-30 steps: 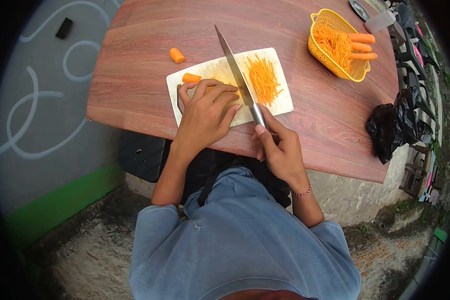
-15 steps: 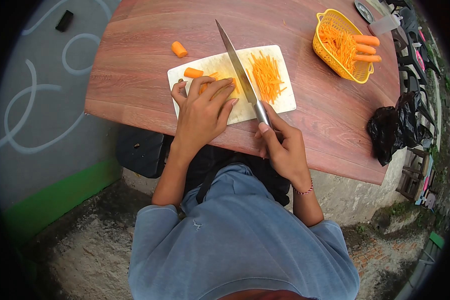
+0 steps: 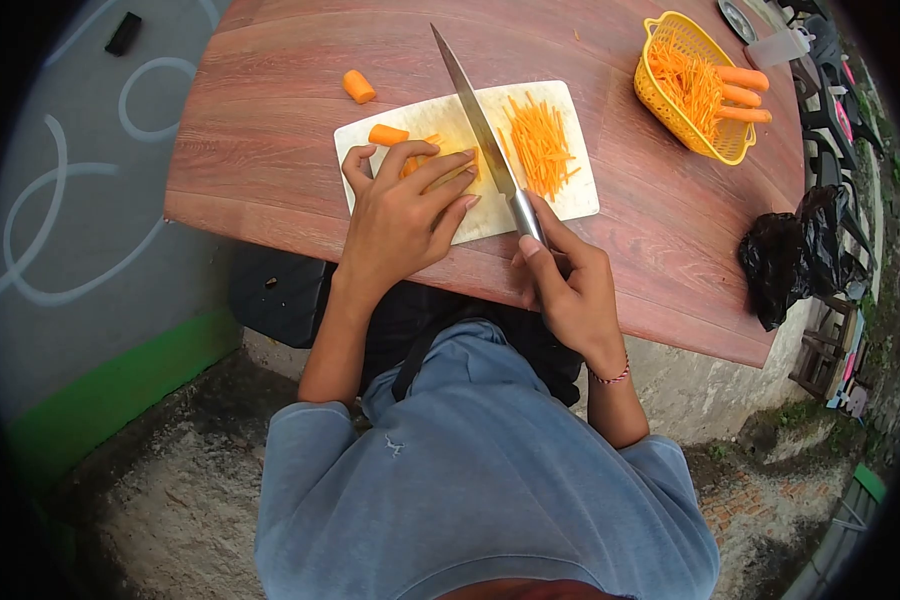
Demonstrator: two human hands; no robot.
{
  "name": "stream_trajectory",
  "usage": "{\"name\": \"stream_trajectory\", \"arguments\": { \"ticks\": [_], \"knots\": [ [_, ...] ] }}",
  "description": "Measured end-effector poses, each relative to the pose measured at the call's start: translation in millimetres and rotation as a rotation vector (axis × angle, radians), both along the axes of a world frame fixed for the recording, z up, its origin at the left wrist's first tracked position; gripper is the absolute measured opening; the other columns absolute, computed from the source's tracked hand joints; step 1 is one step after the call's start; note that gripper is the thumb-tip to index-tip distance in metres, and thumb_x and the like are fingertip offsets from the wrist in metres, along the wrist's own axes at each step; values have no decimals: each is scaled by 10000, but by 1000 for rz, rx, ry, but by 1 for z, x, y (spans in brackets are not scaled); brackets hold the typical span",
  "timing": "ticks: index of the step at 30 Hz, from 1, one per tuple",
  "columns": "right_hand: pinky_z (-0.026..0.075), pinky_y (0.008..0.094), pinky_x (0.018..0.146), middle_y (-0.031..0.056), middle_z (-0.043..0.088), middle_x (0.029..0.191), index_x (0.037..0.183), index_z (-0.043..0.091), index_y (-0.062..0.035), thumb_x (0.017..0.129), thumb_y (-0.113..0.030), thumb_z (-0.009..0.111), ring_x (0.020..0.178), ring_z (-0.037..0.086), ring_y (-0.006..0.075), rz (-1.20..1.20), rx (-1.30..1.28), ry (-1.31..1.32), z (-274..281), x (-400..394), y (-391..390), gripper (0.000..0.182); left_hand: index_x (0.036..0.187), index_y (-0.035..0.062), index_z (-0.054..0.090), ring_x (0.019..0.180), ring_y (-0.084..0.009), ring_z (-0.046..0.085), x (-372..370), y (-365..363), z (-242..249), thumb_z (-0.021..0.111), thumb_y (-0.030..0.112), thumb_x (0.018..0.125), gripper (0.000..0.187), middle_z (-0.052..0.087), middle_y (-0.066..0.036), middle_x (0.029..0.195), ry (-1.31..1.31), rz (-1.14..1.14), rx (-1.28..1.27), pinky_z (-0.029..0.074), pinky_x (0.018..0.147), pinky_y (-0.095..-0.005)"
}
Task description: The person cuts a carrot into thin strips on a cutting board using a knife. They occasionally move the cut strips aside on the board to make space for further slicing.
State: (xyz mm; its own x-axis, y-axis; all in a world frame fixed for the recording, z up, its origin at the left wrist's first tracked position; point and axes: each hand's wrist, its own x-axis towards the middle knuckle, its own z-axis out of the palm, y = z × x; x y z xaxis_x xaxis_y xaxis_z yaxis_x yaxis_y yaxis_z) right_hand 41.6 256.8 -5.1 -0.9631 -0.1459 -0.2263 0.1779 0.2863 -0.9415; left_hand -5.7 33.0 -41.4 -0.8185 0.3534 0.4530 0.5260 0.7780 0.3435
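Observation:
In my right hand [image 3: 573, 290] is the handle of a large kitchen knife [image 3: 478, 122], its blade pointing away from me across a white cutting board [image 3: 470, 232]. My left hand [image 3: 402, 215] presses down on carrot pieces [image 3: 410, 166], mostly hidden under its bent fingers, just left of the blade. A pile of thin carrot strips [image 3: 542, 148] lies on the board to the right of the knife. One carrot chunk [image 3: 388, 134] rests at the board's upper left, beyond my left fingers. Whether the blade's edge touches carrot is hard to make out.
Another carrot chunk [image 3: 358, 86] lies on the wooden table [image 3: 270, 150] past the board. At the far right a yellow basket [image 3: 670, 115] holds carrot strips and several whole carrots [image 3: 742, 96]. A plastic bottle [image 3: 778, 47] and a black plastic bag [image 3: 795, 250] are beyond.
The view has shifted slightly. Both hands keep nearly the same pose, with the knife still between the held carrot pieces and the strips.

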Motion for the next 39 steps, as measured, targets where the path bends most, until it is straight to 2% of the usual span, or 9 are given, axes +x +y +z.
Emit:
{"name": "stream_trajectory", "arguments": {
  "ticks": [5,12,14,20,26,29,35,37,39],
  "knots": [
    [509,292,627,72,695,766,1536,572,3,1063,-131,648,645,589,83,-20,-31,-80,7,-1,-2,498,1110,158,836,1241,-201,619,0,-2,1,786,302,940,229,756,63,1278,4,-8,-10,241,1118,-556],
    [507,292,598,68,693,777,1551,558,-4,1069,-126,640,621,593,83,-16,-43,-71,5,0,0,504,1125,128,828,1222,-211,618,-6,-2,1,784,298,942,254,755,35,1267,6,43,53,257,1098,-555],
    [505,248,572,19,670,851,1607,503,-47,1106,-132,595,615,587,62,3,-66,-109,7,2,1,517,1130,120,826,1219,-217,613,-10,0,7,783,293,942,259,751,23,1264,-7,77,57,262,1090,-553],
    [506,243,571,20,663,861,1607,503,-47,1108,-135,591,610,587,63,-17,-110,-127,6,4,3,515,1161,140,823,1233,-232,581,-21,7,10,792,287,931,275,713,3,1266,-23,64,1,269,1070,-526],
    [505,243,565,20,667,868,1603,508,-43,1106,-134,592,601,588,62,9,-62,-90,4,4,5,512,1127,150,803,1213,-243,578,-24,7,3,819,265,898,257,715,-1,1249,-112,75,100,257,1069,-518],
    [514,288,583,69,693,795,1567,543,-10,1076,-133,639,610,608,85,-25,-91,-104,6,3,5,515,1079,143,769,1204,-249,575,-27,9,8,835,239,876,233,717,-1,1225,-156,86,143,260,1058,-507],
    [512,289,581,72,693,785,1565,542,-7,1069,-124,640,605,609,88,-25,-92,-94,6,4,5,518,1036,132,724,1111,-229,628,-29,12,12,832,184,871,204,747,17,1051,-189,49,181,275,1032,-496],
    [511,289,582,73,693,785,1564,543,-8,1068,-123,641,605,610,87,-27,-97,-97,6,4,5,518,1000,120,750,1035,-193,666,-29,13,11,852,184,872,176,768,25,1012,-170,94,179,297,1041,-416],
    [511,289,582,74,693,785,1564,544,-8,1067,-123,642,605,611,87,-27,-101,-100,6,4,5,519,995,120,753,1007,-190,672,-30,13,10,849,173,873,164,772,18,1004,-137,109,208,303,1040,-415]
  ]
}}
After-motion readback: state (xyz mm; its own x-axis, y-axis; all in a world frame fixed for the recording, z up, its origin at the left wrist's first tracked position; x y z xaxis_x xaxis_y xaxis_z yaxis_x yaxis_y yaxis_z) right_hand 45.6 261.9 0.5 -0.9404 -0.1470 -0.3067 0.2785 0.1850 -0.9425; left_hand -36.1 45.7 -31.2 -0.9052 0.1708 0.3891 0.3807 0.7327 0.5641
